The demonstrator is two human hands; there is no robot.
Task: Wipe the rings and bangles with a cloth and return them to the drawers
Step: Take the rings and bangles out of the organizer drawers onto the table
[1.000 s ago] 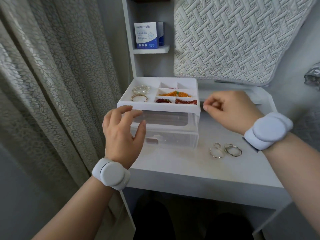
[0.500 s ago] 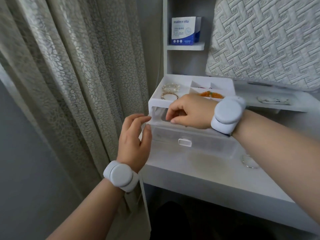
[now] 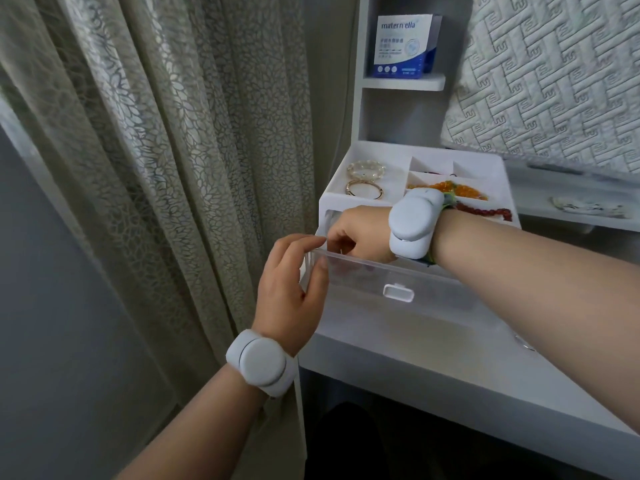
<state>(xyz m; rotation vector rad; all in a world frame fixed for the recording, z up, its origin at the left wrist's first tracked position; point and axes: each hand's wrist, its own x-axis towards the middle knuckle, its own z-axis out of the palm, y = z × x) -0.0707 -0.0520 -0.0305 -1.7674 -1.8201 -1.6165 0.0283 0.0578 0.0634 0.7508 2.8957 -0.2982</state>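
A white jewellery box (image 3: pixel 332 202) stands on the dressing table. Its top tray holds a pearl bracelet (image 3: pixel 366 169), a gold bangle (image 3: pixel 363 189), orange beads (image 3: pixel 453 188) and red beads (image 3: pixel 485 212). Below the tray, the clear drawer (image 3: pixel 398 292) is pulled out. My left hand (image 3: pixel 291 282) pinches the drawer's front left corner between thumb and fingers. My right hand (image 3: pixel 360 230) reaches down into the open drawer with its fingers curled; what they hold is hidden. A metal ring (image 3: pixel 524 342) shows on the tabletop beside my right forearm.
A patterned curtain (image 3: pixel 173 168) hangs close on the left of the table (image 3: pixel 415 368). A blue and white box (image 3: pixel 403 46) sits on a small shelf above. A quilted cover (image 3: pixel 554 81) lies behind, and a low tray with a pale crumpled item (image 3: pixel 581 206) sits at the right.
My right hand crossed from the box's right side to the left and went down into the drawer. My left hand took hold of the drawer corner, and the drawer slid further out.
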